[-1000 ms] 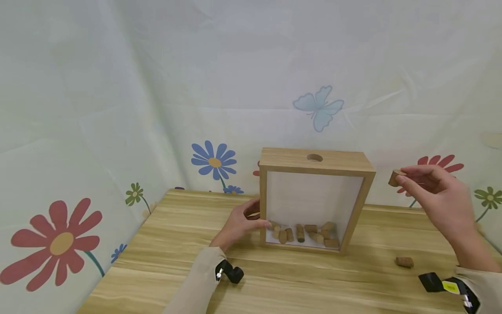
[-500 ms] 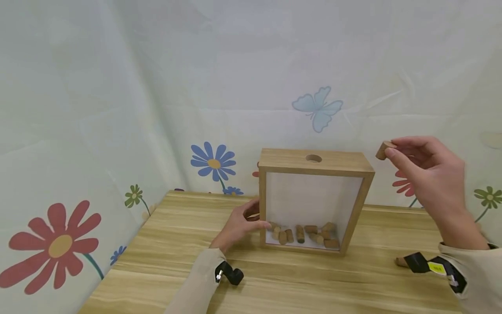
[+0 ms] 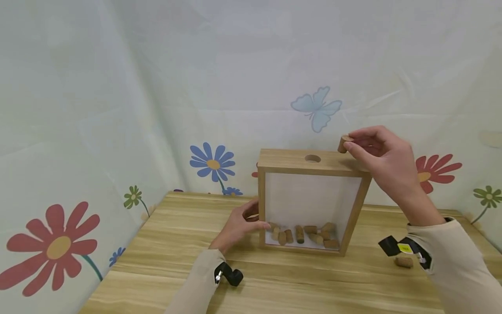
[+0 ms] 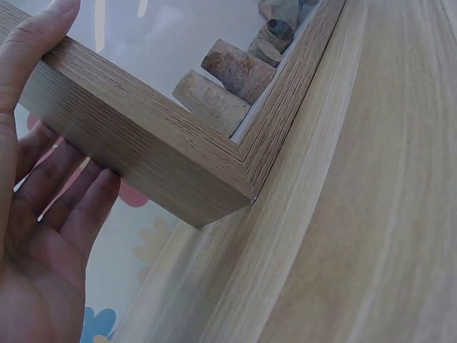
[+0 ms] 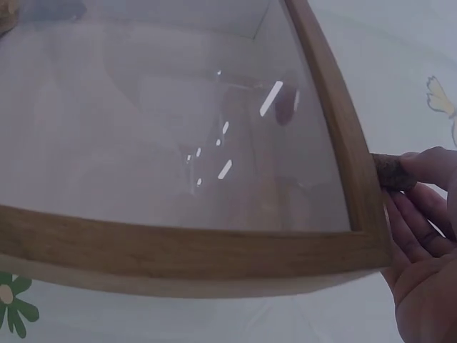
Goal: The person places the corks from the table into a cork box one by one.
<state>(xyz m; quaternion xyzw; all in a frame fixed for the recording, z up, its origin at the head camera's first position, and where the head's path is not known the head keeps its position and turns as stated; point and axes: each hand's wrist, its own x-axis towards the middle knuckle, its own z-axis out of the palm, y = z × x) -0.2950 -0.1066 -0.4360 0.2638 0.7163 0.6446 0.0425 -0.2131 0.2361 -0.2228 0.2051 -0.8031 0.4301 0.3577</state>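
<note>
A wooden display box (image 3: pixel 262 205) with a clear front and a round hole (image 3: pixel 313 158) in its top stands upright on the table. Several corks (image 3: pixel 300 234) lie along its bottom inside. My left hand (image 3: pixel 239 224) grips the box's left side, thumb on the front frame; in the left wrist view the fingers (image 4: pixel 89 207) curl behind that side. Above the right part of the box top, my right hand (image 3: pixel 386 159) pinches a cork (image 3: pixel 343 144) between thumb and fingertips, to the right of the hole. The right wrist view shows this cork (image 5: pixel 394 172) partly hidden by the frame.
One loose cork (image 3: pixel 404 262) lies on the wooden table (image 3: pixel 313 283) to the right of the box, close by the right wrist camera (image 3: pixel 389 246). A white cloth (image 3: pixel 235 78) printed with flowers and a butterfly hangs behind the table.
My right hand has carried the cork up and to the left, from beside the box to over its top. The left hand has stayed on the box's side.
</note>
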